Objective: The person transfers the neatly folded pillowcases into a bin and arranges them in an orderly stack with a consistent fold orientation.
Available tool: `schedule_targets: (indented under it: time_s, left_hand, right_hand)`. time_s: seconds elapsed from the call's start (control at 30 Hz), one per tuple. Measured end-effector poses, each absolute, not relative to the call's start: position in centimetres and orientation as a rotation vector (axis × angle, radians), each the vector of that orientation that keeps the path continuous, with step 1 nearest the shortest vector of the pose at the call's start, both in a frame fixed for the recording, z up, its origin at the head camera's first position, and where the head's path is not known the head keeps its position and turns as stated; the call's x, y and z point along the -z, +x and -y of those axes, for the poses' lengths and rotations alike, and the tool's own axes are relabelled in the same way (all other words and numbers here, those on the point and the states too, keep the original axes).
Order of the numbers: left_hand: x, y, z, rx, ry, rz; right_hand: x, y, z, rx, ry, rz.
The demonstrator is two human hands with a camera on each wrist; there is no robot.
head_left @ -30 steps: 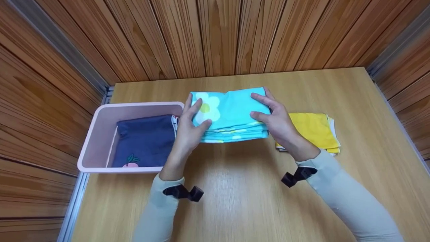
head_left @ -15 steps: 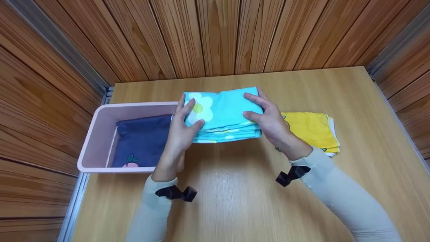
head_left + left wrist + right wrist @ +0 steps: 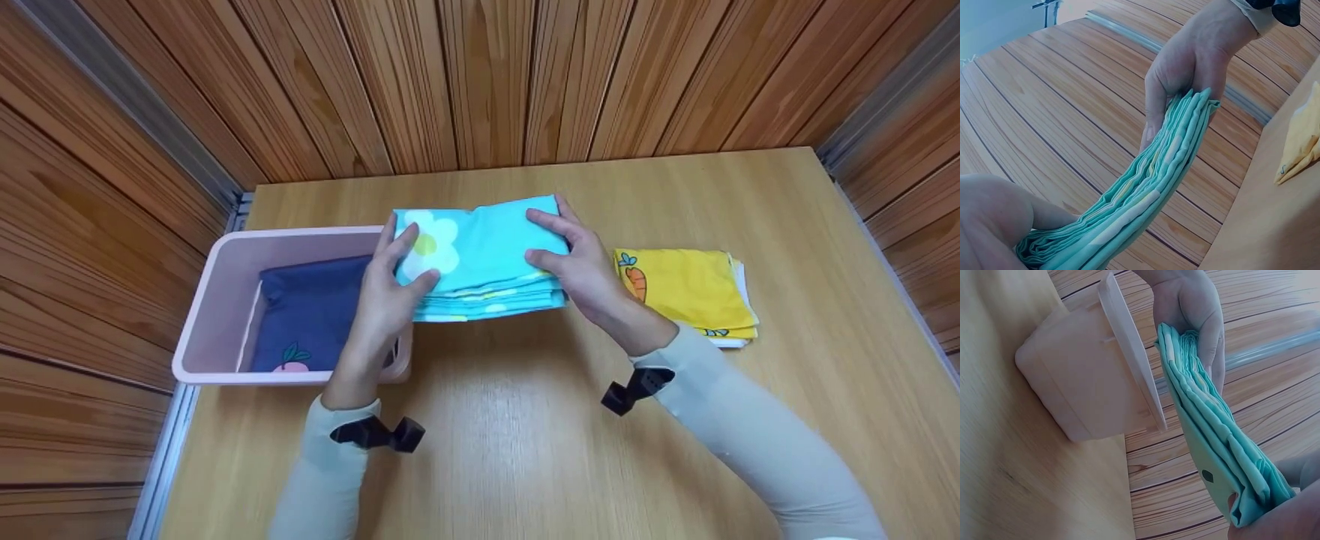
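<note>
A folded turquoise cloth with a white flower print [image 3: 480, 259] is held in the air between both hands, above the table near the pink bin's right end. My left hand [image 3: 390, 289] grips its left end, thumb on top. My right hand [image 3: 577, 262] grips its right end. The left wrist view shows the cloth's stacked folds [image 3: 1145, 185] pinched by the right hand [image 3: 1185, 62]. In the right wrist view the cloth [image 3: 1213, 433] hangs beside the bin [image 3: 1089, 377], with the left hand [image 3: 1190, 315] on its far end.
A pink plastic bin [image 3: 217, 300] at the table's left holds a folded navy cloth [image 3: 315, 315] with a peach print. A folded yellow cloth with a carrot print [image 3: 690, 289] lies on the wooden table [image 3: 525, 450] at right. Wood-panelled walls enclose three sides.
Both hands have carried the turquoise cloth leftward, so its left end now overlaps the bin's right end. The yellow cloth's carrot print has come into sight.
</note>
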State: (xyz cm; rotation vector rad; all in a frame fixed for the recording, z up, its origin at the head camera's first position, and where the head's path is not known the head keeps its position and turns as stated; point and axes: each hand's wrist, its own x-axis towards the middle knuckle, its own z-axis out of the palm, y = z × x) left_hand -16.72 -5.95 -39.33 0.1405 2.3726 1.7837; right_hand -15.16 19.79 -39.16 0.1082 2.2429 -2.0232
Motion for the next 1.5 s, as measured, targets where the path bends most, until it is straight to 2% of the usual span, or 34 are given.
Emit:
schedule_targets:
  time_s: [1.5]
  left_hand:
    - [39.6, -17.0, 10.4, -1.699, 0.073, -2.405]
  right_hand:
    - [39.8, -15.4, -15.5, 2.012, 0.067, -2.218]
